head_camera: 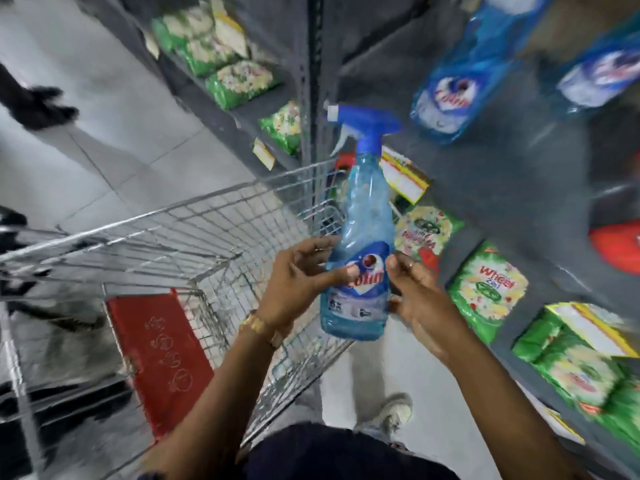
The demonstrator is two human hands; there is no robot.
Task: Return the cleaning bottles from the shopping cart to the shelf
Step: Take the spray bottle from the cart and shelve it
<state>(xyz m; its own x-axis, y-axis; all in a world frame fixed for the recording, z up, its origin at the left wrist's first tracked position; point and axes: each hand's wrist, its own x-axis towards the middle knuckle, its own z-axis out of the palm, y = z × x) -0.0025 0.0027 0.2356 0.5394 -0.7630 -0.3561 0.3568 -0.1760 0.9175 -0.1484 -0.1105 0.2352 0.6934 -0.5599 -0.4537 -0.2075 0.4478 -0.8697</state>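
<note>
A blue spray bottle [360, 233] with a blue trigger head and a white nozzle is upright in the air above the right rim of the wire shopping cart [194, 244]. My left hand [298, 278] grips its lower label from the left, thumb across the front. At the bottle's right side my right hand [419, 292] touches it, fingers curled. The grey shelf [512, 188] rises to the right, with two more blue bottles [460, 77] lying blurred on an upper level. I see no other bottle inside the cart.
Green detergent bags [488, 289] fill the lower shelf on the right and the shelves [239, 77] further back. The cart has a red child-seat flap [159, 355]. Another person's dark leg and shoe [41, 105] are on the tiled floor at the left. My shoe [394, 414] shows below.
</note>
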